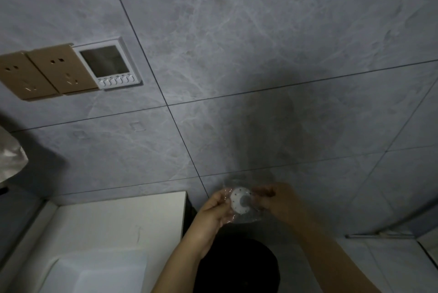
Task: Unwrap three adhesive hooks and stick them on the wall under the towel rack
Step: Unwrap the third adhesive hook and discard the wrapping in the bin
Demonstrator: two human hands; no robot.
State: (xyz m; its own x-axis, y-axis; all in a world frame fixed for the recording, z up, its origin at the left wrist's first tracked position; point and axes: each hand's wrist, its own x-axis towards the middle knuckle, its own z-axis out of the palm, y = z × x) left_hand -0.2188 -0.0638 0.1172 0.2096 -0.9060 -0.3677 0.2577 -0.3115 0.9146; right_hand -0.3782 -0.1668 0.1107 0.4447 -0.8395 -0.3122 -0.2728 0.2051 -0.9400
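At the far left edge a pale crumpled cloth (10, 157) pokes into view. Above it, two tan wall sockets (40, 73) sit side by side on the grey marbled tile wall (237, 43), touching a white control panel (110, 65) with a dark screen and a row of small buttons. Dark grout lines cross the wall. Below, a white tabletop (113, 216) meets the wall. Just right of its edge, the left hand (214, 209) pinches the clear plastic wrapper (246, 218) with curled fingers. Inside the wrapper is a round white adhesive hook (240, 200), held between both hands, in front of the wall low in view. The right hand (277, 200) pinches the wrapper's other side. A dark round object (239, 266) lies beneath the forearms.
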